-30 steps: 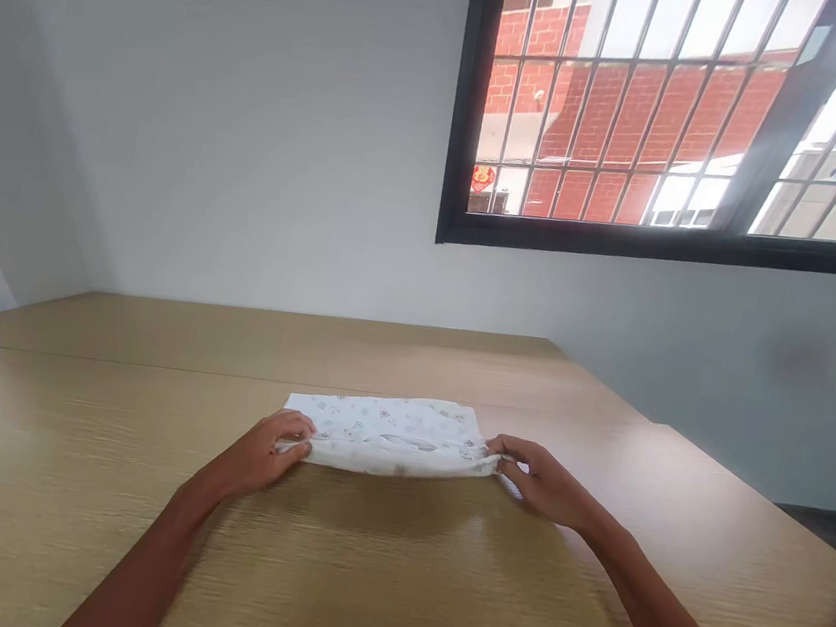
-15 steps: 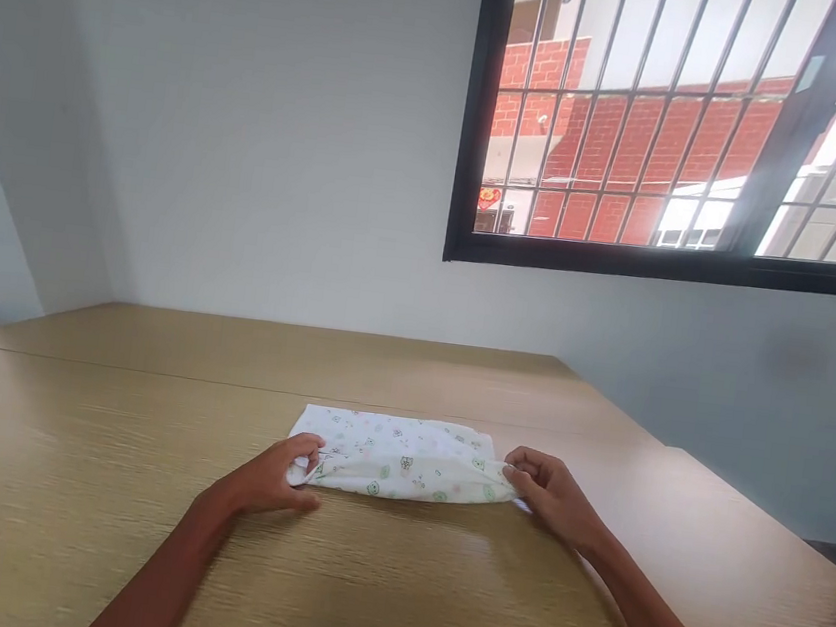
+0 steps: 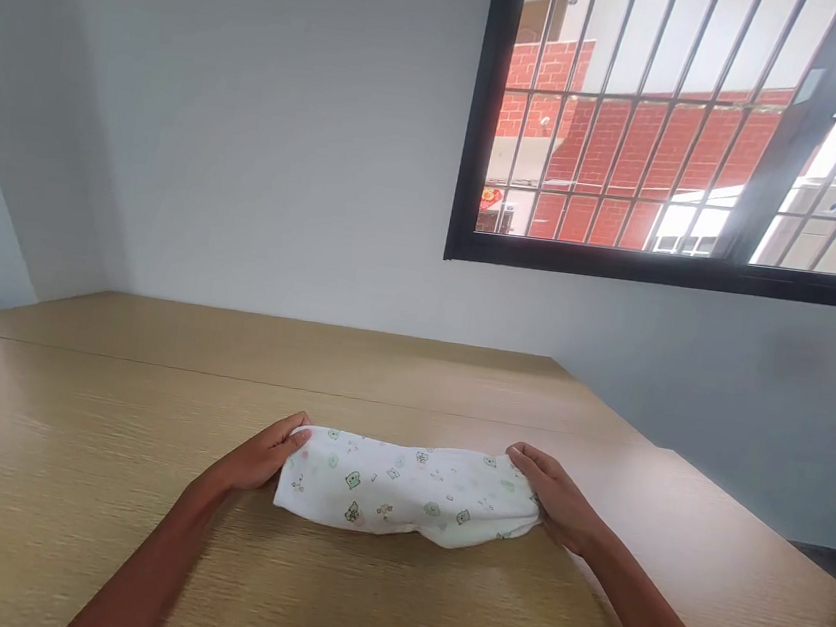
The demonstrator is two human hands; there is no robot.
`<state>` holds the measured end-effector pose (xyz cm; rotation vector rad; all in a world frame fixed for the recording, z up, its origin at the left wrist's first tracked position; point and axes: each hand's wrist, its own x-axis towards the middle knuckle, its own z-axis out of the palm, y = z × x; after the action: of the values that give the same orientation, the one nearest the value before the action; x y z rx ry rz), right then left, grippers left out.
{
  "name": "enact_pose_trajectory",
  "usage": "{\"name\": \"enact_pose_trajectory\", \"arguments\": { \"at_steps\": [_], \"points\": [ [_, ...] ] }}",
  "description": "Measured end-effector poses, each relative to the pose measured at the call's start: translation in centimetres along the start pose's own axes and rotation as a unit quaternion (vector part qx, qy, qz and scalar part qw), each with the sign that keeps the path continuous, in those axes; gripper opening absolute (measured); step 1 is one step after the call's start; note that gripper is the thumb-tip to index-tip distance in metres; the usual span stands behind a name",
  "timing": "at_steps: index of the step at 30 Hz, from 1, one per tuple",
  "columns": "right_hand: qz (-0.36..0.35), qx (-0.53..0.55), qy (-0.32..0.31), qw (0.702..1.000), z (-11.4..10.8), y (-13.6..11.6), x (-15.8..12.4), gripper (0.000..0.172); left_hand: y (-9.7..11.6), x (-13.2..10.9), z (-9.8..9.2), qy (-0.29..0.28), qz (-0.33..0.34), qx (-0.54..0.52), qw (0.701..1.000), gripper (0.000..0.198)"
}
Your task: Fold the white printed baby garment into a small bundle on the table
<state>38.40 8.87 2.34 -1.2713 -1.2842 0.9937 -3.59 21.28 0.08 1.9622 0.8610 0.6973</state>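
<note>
A white cloth (image 3: 405, 488) with small green and brown animal prints is stretched between my hands, its folded layers hanging toward me. At its upper left corner, my left hand (image 3: 272, 453) pinches the edge, thumb on the near side. My right hand (image 3: 545, 489) grips the upper right corner the same way, its other fingers partly hidden behind the fabric. The cloth's lower edge dips unevenly, lowest right of the middle. Whether that edge rests on the table or hangs just above it, I cannot tell.
Beneath the cloth spreads a wide wood-grain table (image 3: 104, 479), with a seam line across its far part. Behind it rises a pale wall (image 3: 294, 138). A barred, dark-framed window (image 3: 620, 263) is at the upper right.
Half a second ago the cloth lay flat on the table with its near edge lifted. Now both hands hold its upper corners and its printed face hangs toward me. My left hand has closed.
</note>
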Motion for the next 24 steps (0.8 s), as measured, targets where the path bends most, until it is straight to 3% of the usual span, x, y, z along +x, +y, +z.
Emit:
{"name": "enact_pose_trajectory", "arguments": {
  "at_steps": [3, 7, 10, 15, 21, 24],
  "points": [
    [0.020, -0.007, -0.051, 0.998, -0.2, -0.9, -0.4, 0.055, -0.1, 0.1, 0.2, -0.002, -0.027, -0.009, 1.000, 0.045],
    [-0.023, -0.061, -0.111, 0.992, -1.1, -1.3, -0.6, 0.036, 0.0, 0.8, 0.4, 0.093, 0.042, -0.050, 0.994, 0.047],
    [-0.019, -0.069, -0.132, 0.989, -1.5, -0.7, -0.5, 0.027, -0.1, 1.2, 1.0, 0.125, 0.044, -0.082, 0.988, 0.050],
    [-0.054, -0.094, -0.042, 0.993, -1.6, 0.1, 0.1, 0.026, -0.4, 1.0, 2.0, 0.110, -0.007, -0.112, 0.988, 0.049],
    [-0.068, -0.151, 0.015, 0.986, -1.9, 0.2, 0.4, 0.055, -1.0, 0.8, 1.3, 0.023, -0.024, -0.104, 0.994, 0.060],
    [-0.047, -0.179, 0.025, 0.982, -2.1, 0.4, 0.3, 0.058, -0.9, 0.6, 1.1, 0.011, -0.013, -0.102, 0.995, 0.072]
  ]
}}
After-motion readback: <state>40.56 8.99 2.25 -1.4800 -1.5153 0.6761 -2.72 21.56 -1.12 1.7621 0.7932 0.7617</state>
